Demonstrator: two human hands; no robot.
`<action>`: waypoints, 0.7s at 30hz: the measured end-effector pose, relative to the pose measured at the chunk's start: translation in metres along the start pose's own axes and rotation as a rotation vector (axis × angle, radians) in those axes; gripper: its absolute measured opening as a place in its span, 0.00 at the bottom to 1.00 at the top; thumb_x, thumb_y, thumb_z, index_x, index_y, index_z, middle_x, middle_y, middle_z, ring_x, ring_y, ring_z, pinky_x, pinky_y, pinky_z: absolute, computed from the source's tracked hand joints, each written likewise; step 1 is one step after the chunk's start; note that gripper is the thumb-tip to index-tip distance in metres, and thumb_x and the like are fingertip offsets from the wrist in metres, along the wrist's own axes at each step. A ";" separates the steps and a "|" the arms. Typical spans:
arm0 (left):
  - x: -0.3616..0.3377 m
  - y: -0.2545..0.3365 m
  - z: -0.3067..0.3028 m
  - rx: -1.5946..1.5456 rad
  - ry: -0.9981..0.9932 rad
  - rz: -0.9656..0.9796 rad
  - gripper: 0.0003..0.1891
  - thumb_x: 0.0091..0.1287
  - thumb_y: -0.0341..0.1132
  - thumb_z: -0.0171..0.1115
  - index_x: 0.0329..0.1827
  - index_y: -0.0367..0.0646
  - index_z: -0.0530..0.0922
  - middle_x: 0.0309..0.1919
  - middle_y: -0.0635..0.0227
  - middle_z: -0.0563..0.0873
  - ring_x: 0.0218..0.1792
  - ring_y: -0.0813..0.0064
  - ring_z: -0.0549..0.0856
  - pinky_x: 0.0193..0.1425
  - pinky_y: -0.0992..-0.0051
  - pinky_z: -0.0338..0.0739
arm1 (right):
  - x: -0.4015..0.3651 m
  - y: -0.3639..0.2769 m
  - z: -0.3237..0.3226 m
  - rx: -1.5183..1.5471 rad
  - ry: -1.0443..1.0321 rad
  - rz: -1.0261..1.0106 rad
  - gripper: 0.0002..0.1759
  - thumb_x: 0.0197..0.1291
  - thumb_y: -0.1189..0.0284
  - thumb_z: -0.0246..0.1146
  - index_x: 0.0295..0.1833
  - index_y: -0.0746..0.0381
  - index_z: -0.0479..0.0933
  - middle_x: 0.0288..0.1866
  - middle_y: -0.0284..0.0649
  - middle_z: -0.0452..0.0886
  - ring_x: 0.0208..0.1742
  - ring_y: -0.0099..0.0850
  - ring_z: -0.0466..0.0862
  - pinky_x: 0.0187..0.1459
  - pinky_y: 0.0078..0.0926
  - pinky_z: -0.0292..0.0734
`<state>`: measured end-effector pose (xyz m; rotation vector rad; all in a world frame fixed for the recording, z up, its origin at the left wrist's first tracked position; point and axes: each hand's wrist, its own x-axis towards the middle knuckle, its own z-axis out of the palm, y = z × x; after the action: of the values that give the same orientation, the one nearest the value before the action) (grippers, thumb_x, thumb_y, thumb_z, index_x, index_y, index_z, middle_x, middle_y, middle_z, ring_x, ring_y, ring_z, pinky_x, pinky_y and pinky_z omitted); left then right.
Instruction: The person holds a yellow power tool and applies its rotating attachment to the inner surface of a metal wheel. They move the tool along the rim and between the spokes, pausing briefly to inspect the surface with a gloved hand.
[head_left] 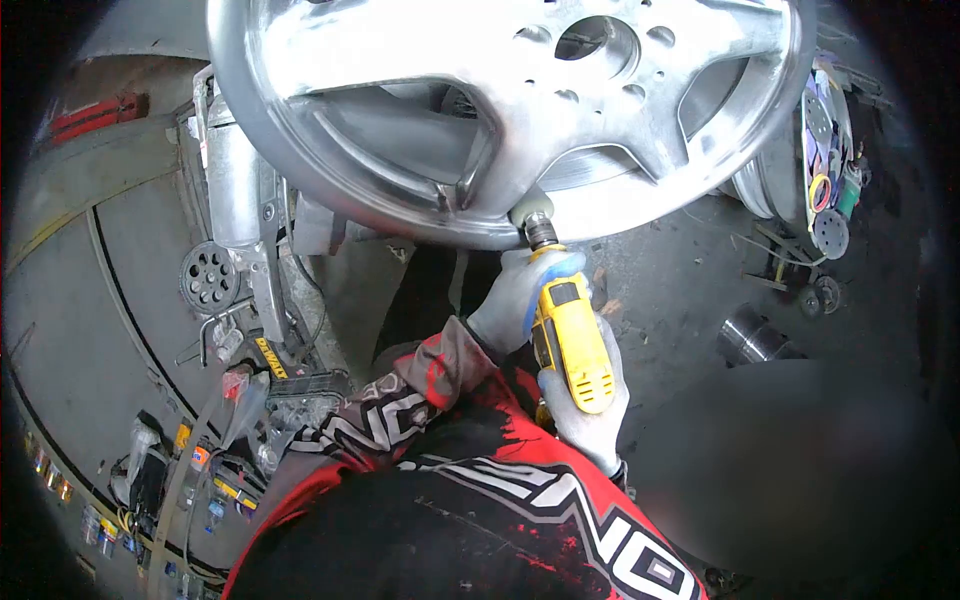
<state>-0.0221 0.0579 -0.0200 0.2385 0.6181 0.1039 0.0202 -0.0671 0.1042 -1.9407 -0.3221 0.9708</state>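
Note:
A yellow and black power drill (575, 345) is held in both gloved hands, its nose pointing up and away from me. My left hand (505, 305) wraps round the front of the drill, just behind the chuck. My right hand (592, 405) grips the rear and handle, which are mostly hidden under it. A pale rounded polishing bit (530, 205) in the chuck meets the lower part of the silver alloy wheel (430, 45), near the base of a spoke at the rim. The wheel's upper edge is cut off by the frame.
A metal machine (235, 185) with a perforated disc (210, 277) stands to the left. Sanding discs (830, 232) hang at the right, near a green tool (850, 192). A metal cylinder (755, 335) lies on the floor. Bottles and tools clutter the lower left. A blurred patch covers the lower right.

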 end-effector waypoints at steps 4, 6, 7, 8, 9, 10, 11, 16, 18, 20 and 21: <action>-0.001 0.005 0.005 -0.205 0.035 -0.102 0.14 0.79 0.44 0.57 0.46 0.40 0.80 0.37 0.64 0.86 0.40 0.71 0.87 0.51 0.67 0.84 | 0.001 0.001 -0.002 -0.025 0.002 0.020 0.42 0.55 0.77 0.74 0.75 0.69 0.65 0.64 0.48 0.81 0.62 0.33 0.82 0.66 0.32 0.76; 0.004 0.003 0.002 -0.236 0.014 -0.096 0.15 0.79 0.44 0.57 0.46 0.40 0.80 0.38 0.64 0.86 0.40 0.71 0.87 0.52 0.67 0.84 | 0.005 -0.001 -0.003 -0.035 0.000 0.016 0.42 0.55 0.77 0.74 0.75 0.70 0.65 0.64 0.48 0.81 0.62 0.33 0.82 0.66 0.32 0.77; 0.006 0.002 0.001 -0.264 -0.005 -0.089 0.15 0.79 0.44 0.58 0.47 0.39 0.80 0.38 0.64 0.87 0.41 0.71 0.87 0.52 0.67 0.84 | 0.006 -0.002 -0.004 -0.041 -0.005 0.012 0.42 0.55 0.77 0.74 0.76 0.70 0.65 0.64 0.48 0.81 0.63 0.33 0.82 0.66 0.32 0.77; 0.006 0.001 0.001 -0.266 -0.006 -0.088 0.15 0.79 0.44 0.58 0.47 0.39 0.80 0.38 0.64 0.87 0.41 0.71 0.87 0.52 0.67 0.84 | 0.007 -0.004 -0.004 -0.043 -0.005 0.011 0.42 0.55 0.77 0.74 0.76 0.70 0.65 0.64 0.48 0.81 0.63 0.33 0.82 0.66 0.32 0.77; 0.005 0.001 0.002 -0.217 0.004 -0.056 0.15 0.79 0.44 0.58 0.47 0.39 0.81 0.38 0.64 0.87 0.41 0.71 0.87 0.52 0.67 0.84 | 0.007 -0.005 -0.005 -0.023 -0.002 0.013 0.42 0.55 0.78 0.73 0.76 0.71 0.65 0.64 0.48 0.81 0.63 0.33 0.82 0.66 0.33 0.77; 0.004 0.001 0.003 -0.167 0.015 -0.025 0.15 0.79 0.44 0.58 0.48 0.40 0.81 0.39 0.64 0.87 0.42 0.72 0.88 0.52 0.67 0.84 | 0.008 -0.006 -0.005 -0.002 0.001 0.016 0.42 0.55 0.78 0.73 0.76 0.71 0.65 0.64 0.48 0.81 0.63 0.33 0.82 0.66 0.33 0.77; 0.004 0.001 0.005 -0.168 0.016 -0.026 0.15 0.79 0.44 0.58 0.48 0.40 0.81 0.39 0.64 0.87 0.42 0.72 0.88 0.52 0.67 0.84 | 0.009 -0.006 -0.007 -0.003 0.001 0.017 0.42 0.55 0.78 0.73 0.76 0.71 0.65 0.64 0.48 0.81 0.63 0.33 0.82 0.66 0.33 0.77; 0.009 -0.002 0.017 -0.020 0.195 -0.028 0.15 0.79 0.44 0.58 0.48 0.40 0.82 0.38 0.68 0.88 0.40 0.75 0.88 0.50 0.71 0.84 | 0.017 -0.002 -0.029 0.086 -0.070 0.098 0.42 0.55 0.82 0.71 0.76 0.73 0.65 0.65 0.48 0.81 0.63 0.34 0.82 0.67 0.33 0.76; 0.009 0.000 0.026 0.006 0.238 -0.019 0.14 0.79 0.43 0.59 0.48 0.40 0.83 0.38 0.69 0.88 0.40 0.76 0.88 0.49 0.72 0.83 | 0.021 -0.003 -0.034 0.134 -0.071 0.105 0.41 0.56 0.83 0.70 0.76 0.71 0.65 0.64 0.47 0.81 0.63 0.34 0.82 0.67 0.33 0.76; 0.007 0.003 0.034 0.035 0.282 -0.012 0.14 0.79 0.43 0.59 0.48 0.41 0.83 0.37 0.70 0.88 0.39 0.76 0.88 0.47 0.72 0.83 | 0.026 -0.016 -0.039 0.184 -0.062 0.313 0.41 0.56 0.83 0.70 0.77 0.69 0.66 0.64 0.46 0.81 0.64 0.35 0.82 0.68 0.35 0.75; 0.006 0.003 0.036 0.137 0.286 0.044 0.13 0.78 0.43 0.59 0.48 0.41 0.83 0.37 0.70 0.88 0.38 0.77 0.88 0.47 0.73 0.83 | 0.027 -0.013 -0.041 0.185 -0.063 0.319 0.41 0.56 0.84 0.70 0.77 0.68 0.66 0.64 0.46 0.82 0.64 0.35 0.82 0.68 0.35 0.75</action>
<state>0.0039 0.0549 0.0056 0.3737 0.9064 0.1397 0.0704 -0.0700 0.1126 -1.8260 0.0452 1.2234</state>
